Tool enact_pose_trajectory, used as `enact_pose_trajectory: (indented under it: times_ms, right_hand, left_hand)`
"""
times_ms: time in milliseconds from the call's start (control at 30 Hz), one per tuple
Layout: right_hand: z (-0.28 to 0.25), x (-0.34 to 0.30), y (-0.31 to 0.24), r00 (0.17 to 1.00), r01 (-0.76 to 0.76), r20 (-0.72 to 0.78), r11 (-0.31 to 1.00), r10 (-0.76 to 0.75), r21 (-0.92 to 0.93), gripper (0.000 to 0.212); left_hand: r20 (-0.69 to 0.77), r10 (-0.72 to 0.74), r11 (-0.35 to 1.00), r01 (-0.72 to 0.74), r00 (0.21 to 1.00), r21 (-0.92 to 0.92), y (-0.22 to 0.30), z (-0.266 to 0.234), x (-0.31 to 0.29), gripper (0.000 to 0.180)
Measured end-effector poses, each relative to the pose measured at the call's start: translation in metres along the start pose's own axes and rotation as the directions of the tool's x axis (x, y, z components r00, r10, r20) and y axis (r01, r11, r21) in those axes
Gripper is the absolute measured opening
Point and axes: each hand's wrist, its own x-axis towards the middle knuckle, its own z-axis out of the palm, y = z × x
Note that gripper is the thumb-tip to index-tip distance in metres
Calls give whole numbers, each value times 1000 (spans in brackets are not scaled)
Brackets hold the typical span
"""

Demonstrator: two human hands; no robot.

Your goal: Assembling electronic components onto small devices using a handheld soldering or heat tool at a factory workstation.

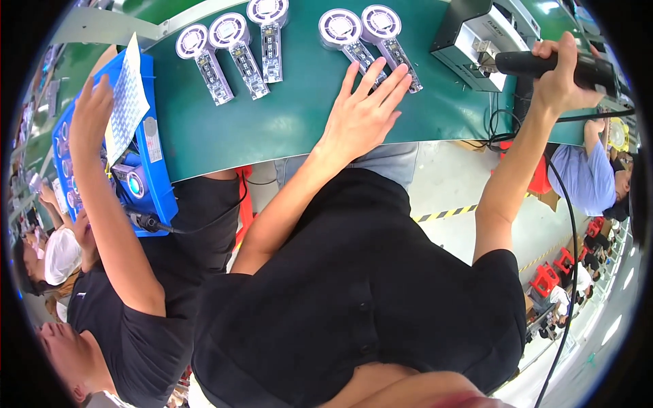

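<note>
My left hand (364,112) lies with its fingers stretched and apart, its fingertips over the handles of two handheld-fan-shaped housings. The left one (340,28) and the right one (382,24) have round white and purple heads, and circuit boards show in their handles. In my right hand (561,85) is a black electric screwdriver (527,63), held sideways. Its tip reaches the metal front of a black and silver screw feeder box (476,44). Three similar housings (231,32) stand apart to the left on the green mat (272,122).
At the left, a co-worker's arm (109,197) reaches over a blue bin (160,173) holding a patterned sheet (129,102) and several parts. A black cable (573,238) hangs down on the right. Another person in blue (585,180) sits at the far right.
</note>
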Motion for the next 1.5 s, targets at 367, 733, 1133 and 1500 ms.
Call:
enact_pose_trajectory:
  times_ms: [367,733,1133,1500]
  right_hand:
    - [-8,-2,2,975,-222,25,946,223,237,37]
    - [28,-84,-32,988,-152,100,886,120,437,49]
    - [32,-99,-36,966,-217,198,938,167,270,51]
    - [41,-134,-39,965,-99,261,921,-3,376,49]
  left_hand:
    - [-10,-6,1000,5,1000,-18,0,1,0,62]
    - [-35,8,1000,-8,999,-7,-1,6,0,55]
    - [-39,11,1000,-10,999,14,-2,5,1,53]
    - [-63,-14,1000,15,998,2,-3,8,2,50]
